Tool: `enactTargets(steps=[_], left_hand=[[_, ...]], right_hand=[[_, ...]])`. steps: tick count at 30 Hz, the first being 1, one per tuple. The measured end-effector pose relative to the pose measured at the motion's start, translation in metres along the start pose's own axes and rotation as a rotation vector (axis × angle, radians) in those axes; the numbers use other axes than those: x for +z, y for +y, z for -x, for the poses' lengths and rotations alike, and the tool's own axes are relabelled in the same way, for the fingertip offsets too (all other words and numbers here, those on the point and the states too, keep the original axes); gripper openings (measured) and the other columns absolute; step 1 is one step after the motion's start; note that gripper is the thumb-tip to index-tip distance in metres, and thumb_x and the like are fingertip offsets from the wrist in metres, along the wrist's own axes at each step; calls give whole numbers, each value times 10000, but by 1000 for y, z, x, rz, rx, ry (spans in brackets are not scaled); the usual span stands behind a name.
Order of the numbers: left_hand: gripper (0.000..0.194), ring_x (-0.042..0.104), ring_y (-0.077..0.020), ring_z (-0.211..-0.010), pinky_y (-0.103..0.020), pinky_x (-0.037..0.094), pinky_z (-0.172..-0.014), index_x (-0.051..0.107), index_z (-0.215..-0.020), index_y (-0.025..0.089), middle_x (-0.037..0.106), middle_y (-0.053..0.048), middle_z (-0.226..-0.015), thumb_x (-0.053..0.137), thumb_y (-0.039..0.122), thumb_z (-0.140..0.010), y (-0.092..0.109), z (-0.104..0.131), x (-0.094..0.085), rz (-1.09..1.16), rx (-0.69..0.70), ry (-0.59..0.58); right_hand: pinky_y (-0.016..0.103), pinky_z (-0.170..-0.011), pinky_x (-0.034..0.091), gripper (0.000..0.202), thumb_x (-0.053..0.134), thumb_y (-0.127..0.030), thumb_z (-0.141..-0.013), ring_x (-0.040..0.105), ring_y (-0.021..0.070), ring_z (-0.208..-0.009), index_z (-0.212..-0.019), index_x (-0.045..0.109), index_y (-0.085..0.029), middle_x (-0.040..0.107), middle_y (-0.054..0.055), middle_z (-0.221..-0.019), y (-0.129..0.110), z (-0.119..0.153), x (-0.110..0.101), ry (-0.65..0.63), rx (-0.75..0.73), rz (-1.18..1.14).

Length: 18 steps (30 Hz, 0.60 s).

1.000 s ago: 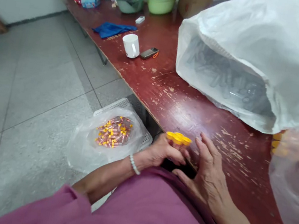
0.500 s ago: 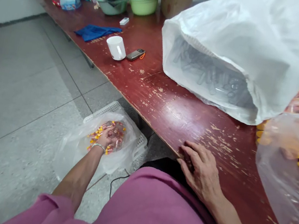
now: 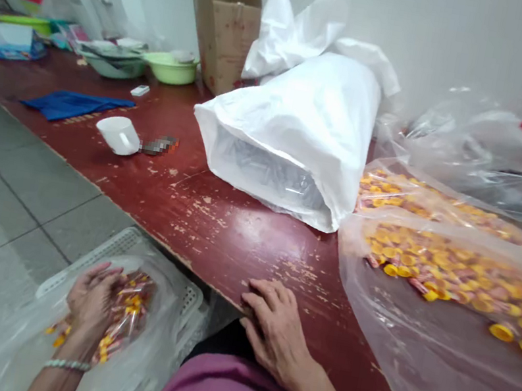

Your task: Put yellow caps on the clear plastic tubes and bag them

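Observation:
My left hand [image 3: 93, 295], with a beaded bracelet on its wrist, is over a clear plastic bag [image 3: 166, 313] beside the table. Its fingers are curled in; whatever they hold, if anything, is hidden. In the bag lie many small tubes with yellow caps [image 3: 133, 303]. My right hand [image 3: 276, 328] rests on the front edge of the red table [image 3: 227, 243], fingers stretched and slightly apart, nothing in it. Beyond it lies a white sack [image 3: 324, 119], its mouth facing me, with clear tubes [image 3: 269, 173] inside.
A plastic sheet or bag [image 3: 398, 332] with yellow-capped pieces [image 3: 468, 270] covers the table's right side. To the left are a white mug [image 3: 118, 135], a blue cloth [image 3: 76, 104] and a green basin [image 3: 171, 68]. A cardboard box [image 3: 231, 44] stands behind. A white crate [image 3: 91, 254] sits under the bag.
My left hand has come up from among the yellow-capped tubes, its fingers now curled. My right hand stays on the table edge. The view has turned right and upward.

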<state>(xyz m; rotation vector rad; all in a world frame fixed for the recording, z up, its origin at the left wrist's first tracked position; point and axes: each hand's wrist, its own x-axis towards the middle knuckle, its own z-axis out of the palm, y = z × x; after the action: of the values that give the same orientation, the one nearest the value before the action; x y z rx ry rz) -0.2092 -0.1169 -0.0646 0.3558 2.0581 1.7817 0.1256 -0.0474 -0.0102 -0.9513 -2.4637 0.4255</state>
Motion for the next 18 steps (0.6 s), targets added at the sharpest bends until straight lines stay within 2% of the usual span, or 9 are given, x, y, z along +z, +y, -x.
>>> enactTargets(steps=[1, 2, 5, 9, 10, 12, 14, 16, 18], left_hand=[[321, 576, -121, -563, -256, 505, -562, 540, -857, 197, 609, 32, -718, 665, 224, -564, 15, 5, 17, 46, 83, -9], [329, 600, -123, -643, -259, 519, -637, 566, -898, 195, 627, 18, -794, 683, 227, -592, 31, 11, 36, 64, 186, -86], [260, 620, -152, -798, -275, 507, -775, 604, -945, 192, 649, -15, -865, 648, 247, -695, 76, 34, 105, -25, 432, -407], [279, 576, -195, -1037, -312, 429, -947, 608, -1057, 181, 631, -74, -1101, 500, 193, -800, 114, 59, 218, -310, 867, -766], [286, 563, -201, -1063, -314, 408, -972, 614, -1054, 167, 630, -86, -1112, 480, 170, -802, 121, 63, 248, -389, 950, -818], [360, 524, -208, -1131, -315, 359, -1015, 587, -1134, 151, 597, -111, -1186, 435, 125, -808, 131, 73, 305, -617, 1076, -864], [380, 491, -250, -1161, -361, 320, -1033, 588, -1147, 144, 581, -134, -1205, 456, 124, -792, 137, 84, 353, -679, 1104, -879], [392, 449, -330, -1185, -464, 285, -1026, 588, -1163, 148, 548, -163, -1245, 509, 194, -782, 140, 94, 389, -719, 1099, -882], [450, 420, -402, -1184, -570, 243, -997, 574, -1200, 172, 509, -180, -1290, 555, 293, -767, 139, 105, 413, -769, 1092, -892]], right_hand=[[493, -967, 372, 308, 567, -216, -815, 470, 263, -1138, -1122, 562, -245, 551, 76, -1256, -1, 0, -1, -2, 9, -10], [494, -972, 368, 309, 567, -214, -814, 469, 259, -1138, -1121, 561, -248, 551, 73, -1255, -1, 0, -2, -1, 15, -22], [480, -995, 355, 333, 574, -199, -806, 458, 243, -1154, -1133, 550, -261, 543, 53, -1265, -1, 1, -4, 1, 35, -73], [436, -1025, 341, 367, 602, -211, -793, 439, 217, -1179, -1148, 530, -265, 537, 30, -1267, 2, 3, -6, 11, 49, -155], [428, -1031, 337, 370, 607, -217, -791, 438, 213, -1182, -1149, 527, -263, 538, 30, -1264, 2, 4, -7, 11, 51, -168], [419, -1044, 326, 366, 608, -232, -792, 434, 209, -1190, -1147, 523, -262, 537, 28, -1266, 4, 6, -8, 7, 57, -181], [415, -1057, 313, 375, 606, -267, -799, 430, 210, -1198, -1161, 511, -266, 530, 27, -1280, 5, 8, -7, 2, 63, -186], [409, -1070, 299, 390, 599, -316, -810, 431, 209, -1198, -1184, 494, -275, 528, 21, -1289, 7, 9, -5, 11, 67, -187], [400, -1065, 301, 405, 603, -359, -806, 446, 208, -1177, -1186, 490, -278, 543, 15, -1270, 10, 9, 0, 38, 61, -182]])
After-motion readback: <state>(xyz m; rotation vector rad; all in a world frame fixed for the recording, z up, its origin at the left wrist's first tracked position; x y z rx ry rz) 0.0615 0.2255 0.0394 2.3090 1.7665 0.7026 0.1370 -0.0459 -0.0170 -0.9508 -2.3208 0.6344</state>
